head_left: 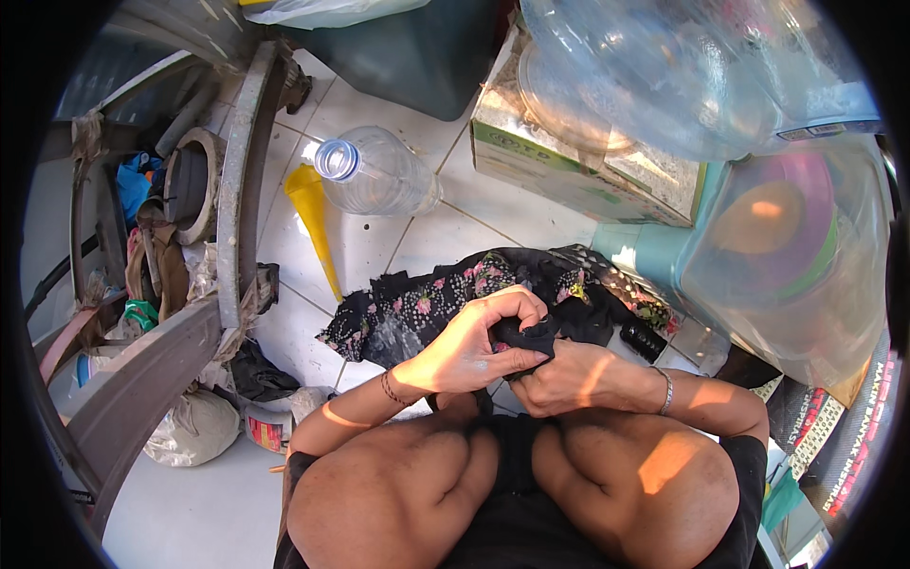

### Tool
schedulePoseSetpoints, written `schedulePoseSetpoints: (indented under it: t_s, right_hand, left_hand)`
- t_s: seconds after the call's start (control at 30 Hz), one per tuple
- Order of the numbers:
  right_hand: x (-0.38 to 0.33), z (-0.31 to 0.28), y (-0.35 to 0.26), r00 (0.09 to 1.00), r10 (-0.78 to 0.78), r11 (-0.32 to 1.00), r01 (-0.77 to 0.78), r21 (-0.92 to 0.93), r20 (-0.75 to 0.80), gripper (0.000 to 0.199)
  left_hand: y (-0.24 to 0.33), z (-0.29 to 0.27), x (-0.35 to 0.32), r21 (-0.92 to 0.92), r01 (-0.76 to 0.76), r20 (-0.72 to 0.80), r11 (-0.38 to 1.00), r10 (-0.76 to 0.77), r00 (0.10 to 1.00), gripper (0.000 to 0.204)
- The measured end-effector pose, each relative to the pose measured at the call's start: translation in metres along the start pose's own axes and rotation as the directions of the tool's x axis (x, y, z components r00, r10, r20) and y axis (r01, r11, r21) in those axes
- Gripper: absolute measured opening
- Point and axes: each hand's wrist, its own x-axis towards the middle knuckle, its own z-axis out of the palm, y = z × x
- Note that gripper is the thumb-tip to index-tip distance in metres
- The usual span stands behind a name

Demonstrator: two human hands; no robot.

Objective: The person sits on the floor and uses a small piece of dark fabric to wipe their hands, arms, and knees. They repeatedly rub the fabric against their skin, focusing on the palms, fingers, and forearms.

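Between my knees, my left hand (pixel 479 346) curls its fingers and thumb round a bunched piece of black cloth (pixel 534 339). My right hand (pixel 567 377) is closed on the same bunch from the other side, its fingertips mostly hidden. Just beyond both hands, a black floral cloth (pixel 427 302) with pink flowers lies crumpled on the tiles. Whether the bunch is part of it, I cannot tell. A small black cylinder (pixel 643 339) lies to the right of my right hand.
Ahead on the white tiled floor (pixel 379 242) lie a clear plastic bottle (pixel 384 171) and a yellow funnel (pixel 313 223). A metal frame (pixel 242 190) stands at left, with bags behind it. On the right are a cardboard box (pixel 578 171) and a plastic-wrapped stack (pixel 787 247).
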Motion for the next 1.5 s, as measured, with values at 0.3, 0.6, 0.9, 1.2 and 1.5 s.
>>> schedulePoseSetpoints:
  t_s: [0.3,0.6,0.9,1.2,1.5]
  right_hand:
    - [0.000,-0.001,0.002,0.992,0.017,0.999,-0.012,0.047,-0.126,0.014]
    - [0.003,-0.001,-0.009,0.997,0.058,0.992,-0.063,0.109,0.054,0.017]
    - [-0.010,0.010,0.006,0.991,-0.121,0.989,0.116,-0.089,-0.059,0.020]
    - [0.015,0.016,0.020,0.992,-0.096,0.993,0.089,0.080,0.082,0.016]
    - [0.092,0.040,0.038,0.967,-0.176,0.946,0.218,0.239,-0.185,0.017]
  left_hand:
    - [0.006,-0.011,-0.001,-0.255,0.252,0.065,0.933,-0.244,0.968,0.022]
    - [0.000,-0.003,-0.005,-0.204,0.271,-0.029,0.941,-0.283,0.959,0.021]
    - [-0.009,0.007,-0.001,-0.457,0.229,-0.060,0.860,-0.287,0.956,0.024]
    - [-0.030,-0.006,-0.004,-0.348,0.235,-0.133,0.908,-0.296,0.946,0.023]
    - [-0.114,-0.019,-0.014,-0.287,0.217,-0.252,0.933,-0.292,0.923,0.030]
